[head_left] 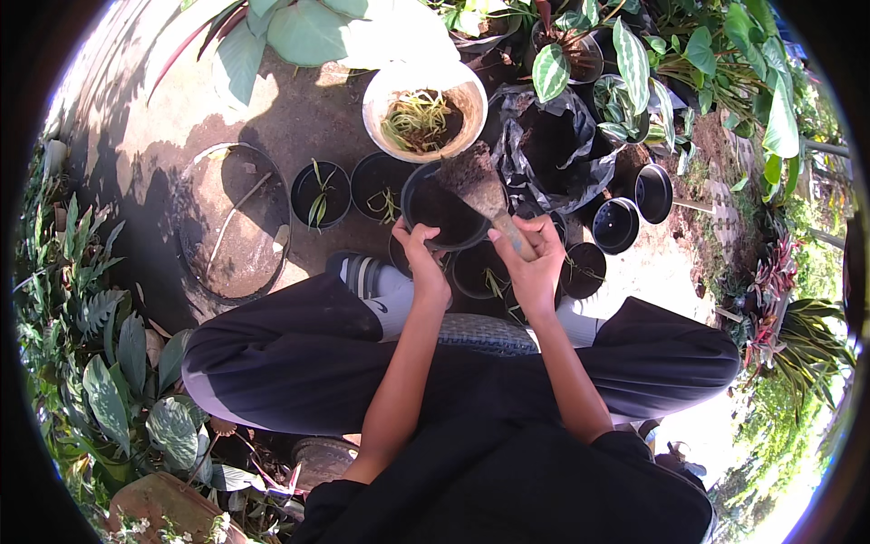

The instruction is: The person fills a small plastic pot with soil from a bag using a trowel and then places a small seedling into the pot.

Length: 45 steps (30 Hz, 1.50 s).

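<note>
My left hand grips the near left rim of a black plastic plant pot with dark soil inside. In my right hand is the handle of a garden trowel; its blade, loaded with soil, is over the right part of that pot. Just beyond the pot is a white bucket holding green and yellowish plant cuttings. A black plastic bag of dark soil lies open to its right. Black pots with small plants stand to the left and below my hands, partly hidden.
Two black pots stand at the right, no plant seen in them. A large round rim with a stick across it lies at the left. Potted leafy plants crowd the far right; more foliage grows at the left.
</note>
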Tool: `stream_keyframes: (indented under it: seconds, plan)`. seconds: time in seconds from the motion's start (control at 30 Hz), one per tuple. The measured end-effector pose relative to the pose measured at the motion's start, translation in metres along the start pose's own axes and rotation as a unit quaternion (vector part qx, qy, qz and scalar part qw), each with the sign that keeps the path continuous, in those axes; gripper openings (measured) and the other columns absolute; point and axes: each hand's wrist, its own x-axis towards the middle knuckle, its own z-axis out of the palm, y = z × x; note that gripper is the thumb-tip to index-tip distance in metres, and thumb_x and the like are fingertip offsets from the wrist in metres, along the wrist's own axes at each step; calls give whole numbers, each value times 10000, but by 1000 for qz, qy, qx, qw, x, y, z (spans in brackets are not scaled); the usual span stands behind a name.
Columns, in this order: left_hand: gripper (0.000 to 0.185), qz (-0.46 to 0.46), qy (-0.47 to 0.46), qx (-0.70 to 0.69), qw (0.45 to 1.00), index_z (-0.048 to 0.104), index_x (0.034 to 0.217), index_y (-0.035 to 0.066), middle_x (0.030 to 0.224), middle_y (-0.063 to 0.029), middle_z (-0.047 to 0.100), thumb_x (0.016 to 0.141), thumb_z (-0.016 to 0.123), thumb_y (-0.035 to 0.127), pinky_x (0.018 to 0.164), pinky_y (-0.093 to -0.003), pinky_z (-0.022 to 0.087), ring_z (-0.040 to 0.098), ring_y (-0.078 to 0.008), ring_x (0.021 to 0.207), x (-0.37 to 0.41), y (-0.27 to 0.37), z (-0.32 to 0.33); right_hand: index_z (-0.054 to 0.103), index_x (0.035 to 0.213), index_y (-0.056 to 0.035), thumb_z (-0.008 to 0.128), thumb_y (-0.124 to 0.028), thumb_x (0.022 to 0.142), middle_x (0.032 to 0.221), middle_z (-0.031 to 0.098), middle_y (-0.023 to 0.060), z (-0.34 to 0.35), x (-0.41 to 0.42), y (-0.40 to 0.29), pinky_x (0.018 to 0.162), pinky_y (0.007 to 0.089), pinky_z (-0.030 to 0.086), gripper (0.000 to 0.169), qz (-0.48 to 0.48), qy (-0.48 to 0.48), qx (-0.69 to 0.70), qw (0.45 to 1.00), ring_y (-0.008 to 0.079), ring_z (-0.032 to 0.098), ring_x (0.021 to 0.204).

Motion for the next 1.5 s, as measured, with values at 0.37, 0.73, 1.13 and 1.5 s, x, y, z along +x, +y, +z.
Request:
stream_keyframes:
  seconds: [0.37,0.73,1.13,1.5]
  plan:
    - [624,44,-11,15,999,408,1335,119,1212,-63,509,750,590,239,910,-342,375,507,-189,1084,0,0,-1,583,990,-3,785,-77,872,888,731,102,-6,-18,-7,605,224,476,246,41,-39,-84,995,44,598,731]
    - [638,39,-2,17,999,412,1342,105,1212,-75,518,751,612,241,887,-342,394,516,-190,1079,-1,2,2,578,987,-2,781,-63,869,929,741,111,-4,-16,-4,730,243,503,243,52,-35,-51,997,73,638,829]
    - [678,6,14,58,998,398,1372,112,1216,-86,533,748,625,249,877,-337,379,511,-191,1077,-7,9,5,578,1019,5,774,-86,883,943,738,139,-4,-19,-5,744,246,501,256,49,-74,-65,994,76,633,852]
    - [700,-1,7,42,999,375,1398,82,1152,-106,517,759,656,134,915,-311,395,508,-187,1036,-12,17,12,554,1015,8,756,-42,885,953,722,141,-2,-18,-7,728,224,502,246,62,-79,-68,993,71,623,837]
